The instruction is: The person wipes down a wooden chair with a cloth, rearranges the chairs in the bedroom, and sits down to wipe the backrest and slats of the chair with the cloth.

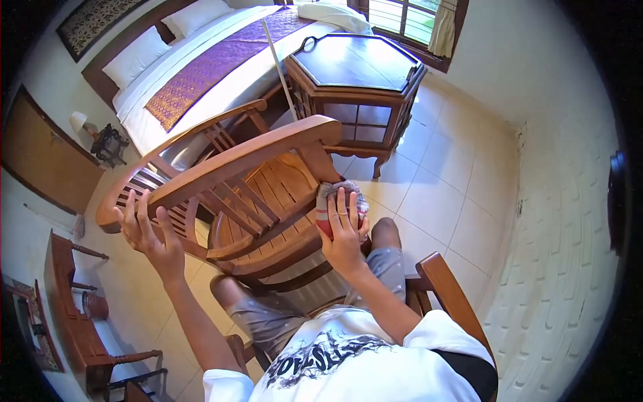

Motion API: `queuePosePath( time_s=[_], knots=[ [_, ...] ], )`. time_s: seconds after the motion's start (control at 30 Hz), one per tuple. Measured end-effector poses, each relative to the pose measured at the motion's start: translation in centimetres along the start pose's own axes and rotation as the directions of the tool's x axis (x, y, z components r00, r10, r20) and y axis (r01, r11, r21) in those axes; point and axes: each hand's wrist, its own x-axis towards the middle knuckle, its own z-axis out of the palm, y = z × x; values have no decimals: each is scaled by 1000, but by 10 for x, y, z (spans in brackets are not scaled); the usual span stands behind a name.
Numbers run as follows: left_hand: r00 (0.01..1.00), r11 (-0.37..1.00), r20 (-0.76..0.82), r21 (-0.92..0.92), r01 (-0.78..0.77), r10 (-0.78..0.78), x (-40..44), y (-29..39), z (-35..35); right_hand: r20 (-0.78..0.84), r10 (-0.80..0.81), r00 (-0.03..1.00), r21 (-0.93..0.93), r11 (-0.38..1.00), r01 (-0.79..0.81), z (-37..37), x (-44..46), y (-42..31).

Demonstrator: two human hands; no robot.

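Note:
A wooden armchair (268,194) with a slatted seat and slatted sides stands tilted in front of my knees. My right hand (345,228) presses a checked red, white and grey cloth (323,201) against the chair's frame, below the end of the near armrest (248,157). Its fingers lie over the cloth, which hides the wood beneath. On the left, my left hand (151,234) is at the armrest's far end, fingers spread and raised, with nothing held in them. Whether its fingertips touch the wood is hard to tell.
A hexagonal wooden cabinet (355,63) stands beyond the chair, with a pale stick (278,67) beside it. Behind is a bed (221,74). A wooden table (77,315) is at left, a white brick wall (556,288) at right. I sit on another wooden chair (445,281).

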Motion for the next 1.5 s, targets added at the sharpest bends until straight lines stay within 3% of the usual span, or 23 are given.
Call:
queuePosePath(
  time_s=[0.3,0.43,0.77,0.97,1.13,1.27,1.43,1.5],
  knots=[
    [998,998,-68,-62,0,-4,-1,-5,11,-48,-54,997,18,998,54,-1,36,-10],
    [998,1000,-63,-23,-2,1,-1,-7,13,-146,-182,972,42,981,190,-14,70,-8],
    [997,997,-77,-83,-10,4,-1,-10,16,-273,47,961,93,995,-22,-8,92,-42],
    [999,999,-42,-54,-1,-2,0,-11,15,-359,101,928,242,970,-12,2,98,-43],
    [1000,996,-20,-91,15,-17,-1,-9,16,-293,38,955,229,973,32,-7,98,-35],
    [1000,995,-28,-95,-5,2,-2,-14,19,-265,-204,942,132,961,245,-14,95,-23],
    [1000,996,-11,-88,-9,8,-1,-15,17,-301,29,953,245,968,48,3,76,-8],
    [1000,996,-9,-85,-7,7,-2,-16,17,-294,24,955,253,966,54,5,73,-7]
  ],
)
